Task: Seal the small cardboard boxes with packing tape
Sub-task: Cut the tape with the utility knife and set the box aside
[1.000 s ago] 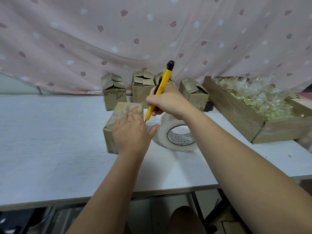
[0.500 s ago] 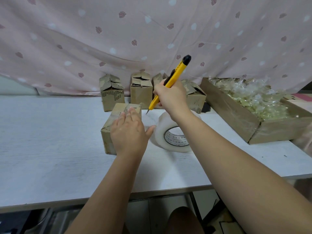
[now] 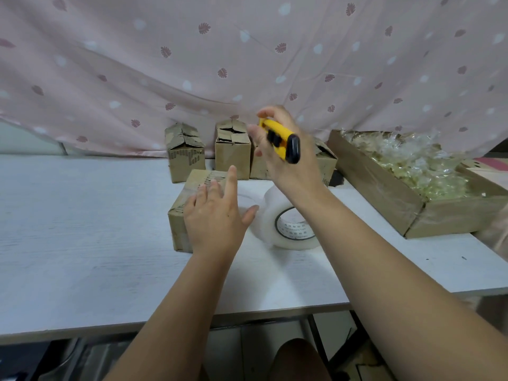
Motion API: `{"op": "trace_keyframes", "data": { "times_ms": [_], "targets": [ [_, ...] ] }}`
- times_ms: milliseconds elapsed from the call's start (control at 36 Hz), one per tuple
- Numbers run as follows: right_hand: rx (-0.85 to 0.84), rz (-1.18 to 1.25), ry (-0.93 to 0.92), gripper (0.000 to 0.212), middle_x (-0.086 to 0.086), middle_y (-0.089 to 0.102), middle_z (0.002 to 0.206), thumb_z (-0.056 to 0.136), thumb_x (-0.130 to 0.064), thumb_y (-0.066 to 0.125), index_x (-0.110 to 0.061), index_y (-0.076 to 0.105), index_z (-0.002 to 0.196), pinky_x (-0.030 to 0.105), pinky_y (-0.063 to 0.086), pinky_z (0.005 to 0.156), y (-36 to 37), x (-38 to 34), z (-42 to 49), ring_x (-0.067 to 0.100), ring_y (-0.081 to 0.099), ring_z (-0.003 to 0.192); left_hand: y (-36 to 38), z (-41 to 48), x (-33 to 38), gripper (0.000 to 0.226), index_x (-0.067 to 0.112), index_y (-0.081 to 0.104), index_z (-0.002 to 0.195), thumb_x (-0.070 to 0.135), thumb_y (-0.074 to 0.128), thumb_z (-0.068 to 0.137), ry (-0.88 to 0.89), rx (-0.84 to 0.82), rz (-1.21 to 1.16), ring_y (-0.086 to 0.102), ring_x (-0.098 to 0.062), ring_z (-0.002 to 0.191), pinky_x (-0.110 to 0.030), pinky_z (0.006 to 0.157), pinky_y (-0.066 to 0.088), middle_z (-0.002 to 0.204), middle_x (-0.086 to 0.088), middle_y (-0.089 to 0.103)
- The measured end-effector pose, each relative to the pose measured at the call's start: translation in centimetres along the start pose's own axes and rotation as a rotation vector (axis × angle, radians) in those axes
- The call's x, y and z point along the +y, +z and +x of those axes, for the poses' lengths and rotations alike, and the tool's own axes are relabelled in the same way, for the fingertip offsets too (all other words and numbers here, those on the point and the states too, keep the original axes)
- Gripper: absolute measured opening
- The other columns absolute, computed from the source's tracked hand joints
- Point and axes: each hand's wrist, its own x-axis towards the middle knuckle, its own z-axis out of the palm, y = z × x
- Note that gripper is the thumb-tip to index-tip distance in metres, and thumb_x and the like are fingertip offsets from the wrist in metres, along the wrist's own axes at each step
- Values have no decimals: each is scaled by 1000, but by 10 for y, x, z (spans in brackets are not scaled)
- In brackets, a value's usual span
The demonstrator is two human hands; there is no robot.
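A small cardboard box [image 3: 183, 207] lies on the white table [image 3: 82, 243] with clear tape over its top. My left hand [image 3: 217, 218] rests flat on that box, fingers spread, the index finger lifted. A roll of clear packing tape [image 3: 288, 218] stands on its edge just right of the box. My right hand [image 3: 286, 158] is raised above the roll and grips a yellow utility knife [image 3: 280, 140], its black end toward me. Several more small boxes [image 3: 184, 152] stand in a row at the back, their flaps loose.
A large shallow cardboard tray [image 3: 384, 188] full of clear plastic bags sits at the right. A pink leaf-print curtain [image 3: 247, 64] hangs behind the table. The table's front edge runs near my forearms.
My right hand has lifted away from the box and turned the knife, so its black end now faces me. My left hand stays on the box, index finger now raised.
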Motion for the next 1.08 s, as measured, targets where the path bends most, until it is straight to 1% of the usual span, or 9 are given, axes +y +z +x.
{"op": "trace_keyframes", "data": {
  "times_ms": [111,194,306,444,639,778,861,1000,1083],
  "targets": [
    [17,-143,-89,29,-9,58,72,97,-38,52,-15,54,116,27,47,65,-27,6,-13,9,56,65,2,-1,-2,80,35,14,153,66,44,86,29,25,-10,45,-27,132,-39,103,35,143,-7,48],
    [56,-113,27,26,-4,62,90,95,-23,60,-21,54,120,24,46,78,-41,15,-27,4,57,82,7,1,-6,73,33,41,144,61,58,78,77,84,23,59,-31,114,-42,88,46,131,-14,58],
    [137,-141,0,52,-13,56,106,84,-39,72,-20,50,127,25,46,89,-50,36,-52,10,56,107,13,2,-10,68,31,58,132,50,76,70,145,166,42,66,-33,101,-42,79,50,127,-16,60],
    [10,-136,55,78,-7,49,132,69,-57,75,-33,33,130,26,41,93,-47,66,-83,13,50,117,16,9,-20,51,22,68,117,49,71,73,284,203,82,64,-35,101,-42,74,52,115,-11,65],
    [91,35,179,66,2,60,120,79,-13,77,-40,33,120,13,45,82,-47,82,-96,1,57,111,14,11,-23,46,10,76,78,54,65,77,254,87,75,62,-32,102,-46,85,46,110,-9,67],
    [80,33,413,53,-10,55,91,82,-3,66,-26,35,119,23,42,61,-44,83,-92,17,57,83,17,13,-24,50,10,73,102,51,73,74,255,104,64,64,-33,102,-48,85,46,110,-11,67],
    [79,-8,504,46,-7,53,82,85,-5,61,-30,31,109,25,36,52,-41,80,-91,14,54,70,18,13,-26,52,8,73,100,53,74,73,281,110,92,64,-33,101,-48,83,48,109,-12,67],
    [114,-31,494,44,-6,52,79,84,-1,57,-30,32,104,33,40,56,-37,69,-89,15,53,69,7,14,-30,71,11,65,117,71,46,83,183,-52,198,46,-31,127,-46,99,36,137,-8,50],
    [91,-71,459,43,-5,52,77,84,-3,59,-29,32,104,40,45,61,-34,64,-85,19,55,70,3,15,-32,74,12,60,122,73,38,85,191,-68,298,40,-33,128,-45,102,34,139,-8,43]
  ]
}}
